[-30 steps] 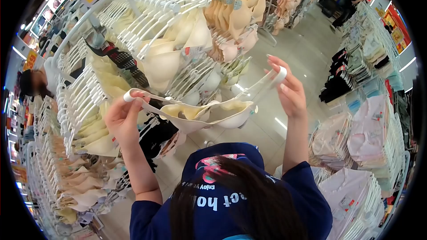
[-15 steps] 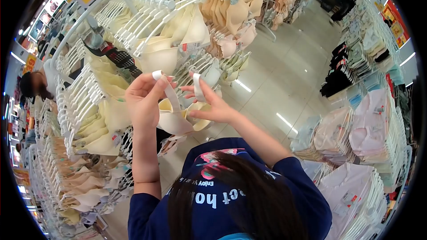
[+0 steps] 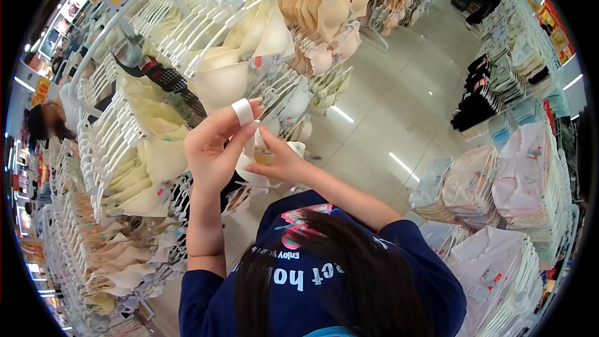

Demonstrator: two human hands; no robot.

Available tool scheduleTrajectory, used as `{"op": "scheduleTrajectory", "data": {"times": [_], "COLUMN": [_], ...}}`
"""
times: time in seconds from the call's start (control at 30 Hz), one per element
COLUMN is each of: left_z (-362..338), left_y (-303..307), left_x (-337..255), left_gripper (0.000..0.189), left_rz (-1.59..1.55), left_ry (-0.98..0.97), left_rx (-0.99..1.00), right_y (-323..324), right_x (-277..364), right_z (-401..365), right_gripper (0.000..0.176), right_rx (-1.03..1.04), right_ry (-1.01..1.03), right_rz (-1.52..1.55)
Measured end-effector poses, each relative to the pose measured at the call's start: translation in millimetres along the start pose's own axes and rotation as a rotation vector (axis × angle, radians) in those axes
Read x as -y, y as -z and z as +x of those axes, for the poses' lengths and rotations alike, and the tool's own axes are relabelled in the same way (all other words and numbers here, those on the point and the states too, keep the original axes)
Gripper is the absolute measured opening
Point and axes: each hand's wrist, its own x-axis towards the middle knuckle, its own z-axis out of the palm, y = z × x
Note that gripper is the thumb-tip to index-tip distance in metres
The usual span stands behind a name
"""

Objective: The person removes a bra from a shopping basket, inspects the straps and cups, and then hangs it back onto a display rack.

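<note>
A cream bra (image 3: 253, 176) hangs in front of my chest, its cups partly covered by my fingers. My left hand (image 3: 215, 150) is closed on one of its white straps (image 3: 242, 112), which loops over the index finger. Lower and to the right, my right hand (image 3: 284, 162) is closed on the bra, thumb against the cup and index finger raised close to the left thumb. Just beyond both hands, cream bras (image 3: 224, 81) hang in a row on white hangers.
Racks of pale yellow bras (image 3: 146, 181) and peach bras (image 3: 334, 15) stand left and ahead. Folded-looking pink garments (image 3: 521, 181) hang on the right-hand racks. A tiled aisle floor (image 3: 387, 100) runs between. A person (image 3: 47, 122) is at far left, another (image 3: 490, 0) far along the aisle.
My right hand has moved left and closer to my left hand, and the strap around its fingers is no longer visible there. My left hand has shifted slightly right with its strap.
</note>
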Motion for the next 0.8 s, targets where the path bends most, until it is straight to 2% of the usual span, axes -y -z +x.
{"op": "scheduleTrajectory", "data": {"times": [0.13,0.23,0.37,0.5,0.7,0.8], "left_z": [4,5,5,7,18,11], "left_y": [5,4,8,6,9,6], "left_x": [8,13,18,21,46,71], "left_gripper": [0.033,0.033,0.047,0.049,0.045,0.035], "left_rz": [0.234,0.244,0.227,0.215,0.233,0.046], "left_ry": [-0.205,-0.234,-0.208,-0.207,-0.073,0.083], "left_rx": [0.045,-0.075,-0.099,-0.122,-0.212,-0.193], "right_y": [1,4,10,12,14,15], "right_x": [-8,-6,8,10,34,35], "right_z": [-2,-4,-4,-7,-17,-24], "right_gripper": [0.072,0.067,0.063,0.062,0.059,0.057], "right_rx": [-0.011,-0.014,0.001,-0.029,-0.090,-0.133], "right_ry": [-0.011,-0.081,-0.148,-0.138,-0.094,-0.050], "right_rz": [0.094,0.243,0.380,0.442,0.289,0.160]}}
